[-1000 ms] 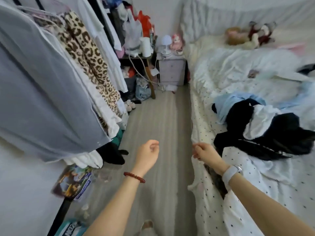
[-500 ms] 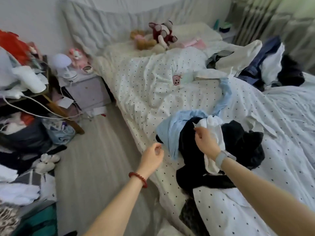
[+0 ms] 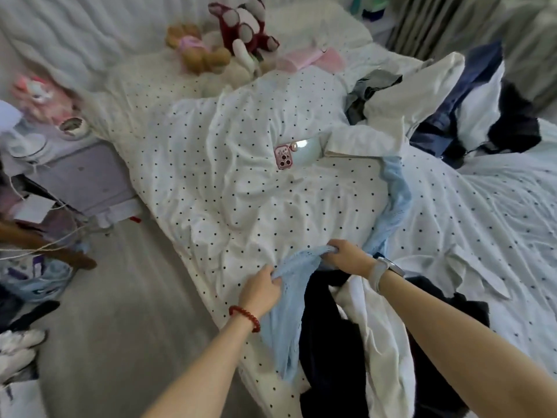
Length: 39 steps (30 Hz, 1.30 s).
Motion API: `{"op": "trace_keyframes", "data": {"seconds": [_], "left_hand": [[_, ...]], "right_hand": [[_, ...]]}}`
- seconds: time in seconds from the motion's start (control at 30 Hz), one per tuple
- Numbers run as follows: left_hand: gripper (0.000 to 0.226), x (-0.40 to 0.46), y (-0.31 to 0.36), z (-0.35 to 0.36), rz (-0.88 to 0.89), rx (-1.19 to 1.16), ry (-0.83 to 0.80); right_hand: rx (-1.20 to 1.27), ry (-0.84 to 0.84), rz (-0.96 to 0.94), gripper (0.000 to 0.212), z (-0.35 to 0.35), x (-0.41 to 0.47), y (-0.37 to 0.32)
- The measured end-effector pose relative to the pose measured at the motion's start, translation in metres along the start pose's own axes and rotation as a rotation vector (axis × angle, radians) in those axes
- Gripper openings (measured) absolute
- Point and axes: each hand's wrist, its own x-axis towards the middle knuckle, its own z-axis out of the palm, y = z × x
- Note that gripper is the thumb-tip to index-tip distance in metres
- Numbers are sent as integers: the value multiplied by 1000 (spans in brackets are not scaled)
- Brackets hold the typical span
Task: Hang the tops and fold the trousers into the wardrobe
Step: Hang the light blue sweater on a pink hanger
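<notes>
At far left a pale lilac bedside cabinet [image 3: 87, 179] stands against the bed, with a small white lamp [image 3: 18, 137] and a pink figure [image 3: 36, 92] on top. Below it, cords trail over a cluttered patch of grey floor [image 3: 126, 312]. The bed's dotted white duvet [image 3: 229, 188] fills the middle. Soft toys [image 3: 223, 40] sit in a heap at its head, and a phone in a pink case [image 3: 284, 156] lies flat on the cover, its far end just under the cuff of a white garment [image 3: 394, 116]. Further right, near the bed's far edge, lie mixed dark blue, black and white clothes [image 3: 488, 116].

The left hand [image 3: 260, 289], with a red bead bracelet [image 3: 245, 316] on its wrist, has its grip closed on the near edge of the light blue knit top [image 3: 286, 321], fingers curled into the fabric. The right hand [image 3: 349, 256], wearing a pale watch [image 3: 382, 268], pinches a bunched part of the same top a little further up the bed. The cloth stretches between the two hands. One blue sleeve runs away from the right hand, up across the duvet toward the white garment. The top hangs over the bed's near edge, and its lower part lies against a black garment [image 3: 328, 342] and a white garment beneath the right forearm, which lie partly on it and crowd it on that side.
</notes>
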Motion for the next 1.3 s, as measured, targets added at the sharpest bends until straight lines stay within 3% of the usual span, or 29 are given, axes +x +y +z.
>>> {"op": "trace_keyframes", "data": {"seconds": [0.13, 0.2, 0.47, 0.7, 0.8, 0.93, 1.07, 1.17, 1.23, 1.3], "left_hand": [[11, 12, 48, -37, 54, -188, 106], [10, 8, 78, -49, 152, -230, 112], [11, -69, 226, -86, 623, -489, -9], [7, -208, 377, -129, 1069, -735, -174], [5, -254, 398, -119, 1212, -663, -238], [9, -302, 402, -83, 1396, -515, -266], [19, -373, 407, -43, 1506, -590, -417], [8, -422, 408, 2, 1628, -501, -454], [35, -450, 396, 40, 1805, -245, -359], [71, -453, 386, 68, 2007, 92, -50]], "right_hand": [[118, 253, -83, 17, -25, -27, -13], [189, 473, -116, 13, -47, -51, -23], [514, 1196, -228, 18, -150, -201, -79], [718, 1776, -512, 24, -230, -379, -129], [673, 1883, -515, 33, -231, -442, -110], [537, 1994, -406, 22, -208, -515, -59], [480, 2097, -364, 13, -177, -595, -20], [390, 2164, -266, 5, -146, -664, 16], [310, 2161, -136, 8, -120, -710, 49], [275, 2125, -30, 27, -100, -733, 76]]}}
